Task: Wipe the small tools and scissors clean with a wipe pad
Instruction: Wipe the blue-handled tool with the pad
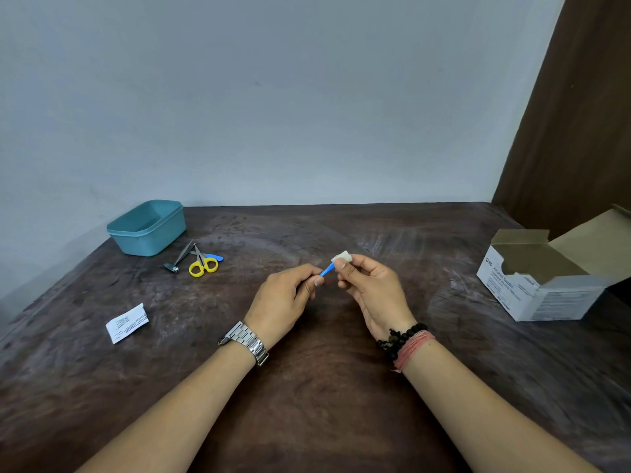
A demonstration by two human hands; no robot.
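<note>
My left hand (pixel 285 297) pinches one end of a small blue tool (pixel 327 270) over the middle of the table. My right hand (pixel 370 288) holds a white wipe pad (pixel 342 257) folded around the tool's other end, which is hidden. Yellow-handled scissors (pixel 203 264) lie at the back left. Beside them are a metal nail clipper (pixel 177 260) and another blue-handled tool (pixel 215 257), partly under the scissors.
A teal plastic tub (pixel 146 227) stands at the back left against the wall. A torn white wipe wrapper (pixel 127 323) lies at the left. An open box of alcohol swabs (pixel 543 281) sits at the right edge of the dark wooden table (pixel 307 404).
</note>
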